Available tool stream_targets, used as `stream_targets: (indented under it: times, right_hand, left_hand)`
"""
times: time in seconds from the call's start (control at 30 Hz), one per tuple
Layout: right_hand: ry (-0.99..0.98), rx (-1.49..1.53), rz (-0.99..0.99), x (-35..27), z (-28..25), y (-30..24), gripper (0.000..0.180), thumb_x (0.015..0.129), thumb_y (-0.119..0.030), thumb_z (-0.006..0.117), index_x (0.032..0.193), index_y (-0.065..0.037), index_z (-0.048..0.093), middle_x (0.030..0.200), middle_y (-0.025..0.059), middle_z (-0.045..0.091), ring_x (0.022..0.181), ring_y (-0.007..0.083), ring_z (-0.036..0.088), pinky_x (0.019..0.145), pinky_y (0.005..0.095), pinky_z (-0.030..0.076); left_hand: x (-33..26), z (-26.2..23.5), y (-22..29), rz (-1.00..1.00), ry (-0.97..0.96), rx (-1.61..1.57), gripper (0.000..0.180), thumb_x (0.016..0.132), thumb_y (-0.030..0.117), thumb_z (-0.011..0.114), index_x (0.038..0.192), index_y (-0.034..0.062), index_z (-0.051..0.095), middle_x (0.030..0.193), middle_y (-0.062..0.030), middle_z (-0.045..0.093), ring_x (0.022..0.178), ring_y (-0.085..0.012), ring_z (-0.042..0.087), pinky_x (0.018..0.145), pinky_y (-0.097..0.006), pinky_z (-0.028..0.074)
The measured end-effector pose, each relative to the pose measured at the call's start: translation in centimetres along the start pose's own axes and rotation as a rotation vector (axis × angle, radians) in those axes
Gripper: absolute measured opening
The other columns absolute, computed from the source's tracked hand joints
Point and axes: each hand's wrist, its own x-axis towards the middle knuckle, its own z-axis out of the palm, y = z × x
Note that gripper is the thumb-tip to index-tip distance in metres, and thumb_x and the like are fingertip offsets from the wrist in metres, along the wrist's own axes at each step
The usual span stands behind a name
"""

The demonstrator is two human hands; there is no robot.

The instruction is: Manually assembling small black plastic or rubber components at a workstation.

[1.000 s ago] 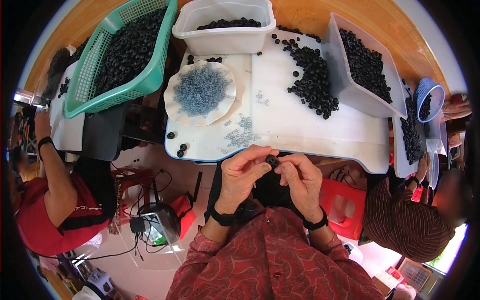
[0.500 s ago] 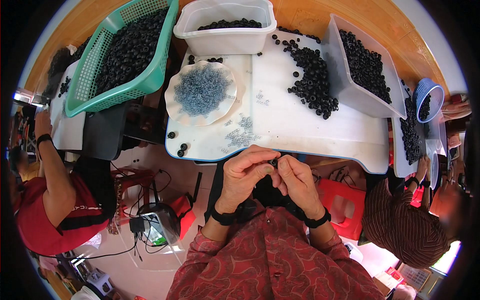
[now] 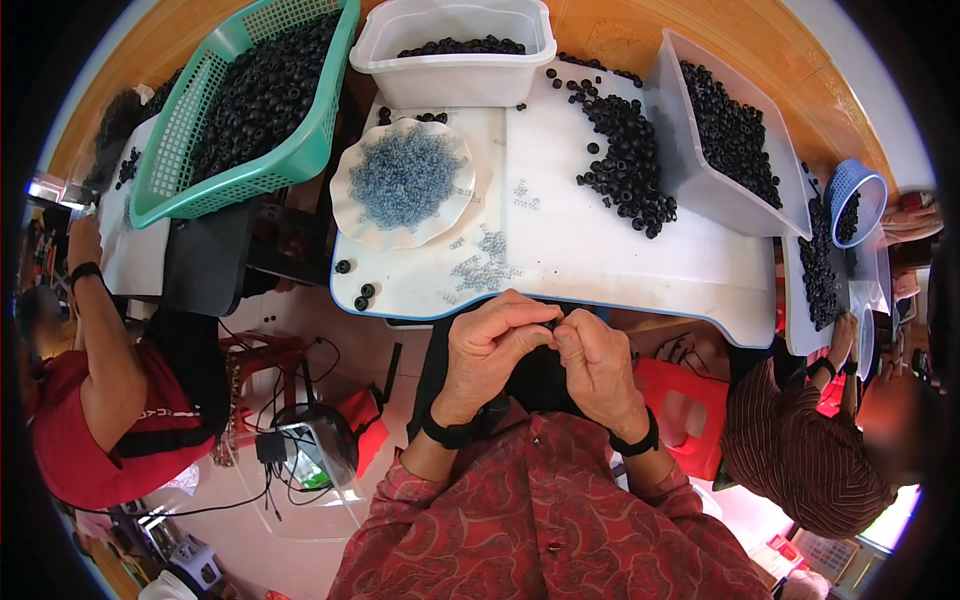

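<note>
By the table, hands hold a piece; lettering marks clothing.

Two hands are at the front, one left hand and one right hand, with two black wristbands and one dark piece showing between the fingertips. Around them stand one green basket, one blue basket, one white tub, one grey bin and one plate. Three loose black pieces lie by the near left corner of the table. The heaped black pieces and small clear pieces are too many to count. Two other people sit nearby.
</note>
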Motion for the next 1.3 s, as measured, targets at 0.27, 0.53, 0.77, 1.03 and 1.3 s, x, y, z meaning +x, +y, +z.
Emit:
stream_targets:
  times: [0.27, 0.53, 0.77, 1.03, 1.3]
  right_hand:
    - [0.026, 0.041, -0.035, -0.1, 0.0, 0.4, 0.024, 0.1, -0.018, 0.051, 0.084, -0.001, 0.054, 0.069, 0.0112, 0.058, 0.056, 0.0254, 0.057, 0.051, 0.0333, 0.043]
    - [-0.073, 0.496, 0.298, 0.4, 0.0, 0.2, 0.036, 0.104, -0.026, 0.045, 0.081, -0.002, 0.056, 0.065, -0.0015, 0.051, 0.057, 0.005, 0.046, 0.052, 0.0222, 0.038]
    - [-0.042, 0.494, 0.412, 0.6, 0.3, 0.0, 0.033, 0.103, -0.025, 0.048, 0.082, -0.002, 0.057, 0.065, -0.0009, 0.053, 0.057, 0.0051, 0.047, 0.052, 0.0218, 0.038]
    - [0.282, 0.368, 0.164, 0.3, 2.1, 0.5, 0.011, 0.097, -0.009, 0.059, 0.091, 0.001, 0.059, 0.074, 0.0024, 0.061, 0.059, 0.0047, 0.051, 0.052, 0.0204, 0.042]
    - [0.243, 0.451, 0.059, 0.1, 2.4, 0.5, 0.009, 0.094, -0.003, 0.06, 0.102, 0.002, 0.062, 0.086, 0.0058, 0.063, 0.064, 0.0082, 0.058, 0.058, 0.0208, 0.048]
  left_hand:
    - [-0.3, 0.4, -0.3, -0.083, 0.018, -0.069, 0.02, 0.082, -0.001, 0.071, 0.102, -0.0006, 0.07, 0.092, -0.0075, 0.068, 0.08, -0.0119, 0.062, 0.07, -0.022, 0.049]
    - [-0.6, 0.7, -0.6, -0.252, 0.113, -0.17, 0.017, 0.091, 0.001, 0.065, 0.108, -0.0021, 0.067, 0.093, -0.0018, 0.065, 0.085, -0.0055, 0.057, 0.078, -0.019, 0.047]
    - [-0.6, 1.0, -0.6, -0.273, 0.169, -0.244, 0.017, 0.092, 0.001, 0.064, 0.107, -0.0027, 0.066, 0.094, -0.0014, 0.066, 0.085, -0.0057, 0.059, 0.078, -0.019, 0.048]
    - [-0.5, 1.3, -0.6, -0.369, 0.153, -0.27, 0.018, 0.094, 0.01, 0.064, 0.106, -0.0029, 0.065, 0.085, -0.0038, 0.067, 0.07, -0.0069, 0.059, 0.063, -0.02, 0.05]
    - [-0.5, 0.9, -1.4, -0.418, 0.179, -0.399, 0.019, 0.095, 0.014, 0.064, 0.105, -0.0021, 0.065, 0.081, -0.0023, 0.065, 0.066, -0.0068, 0.057, 0.057, -0.019, 0.049]
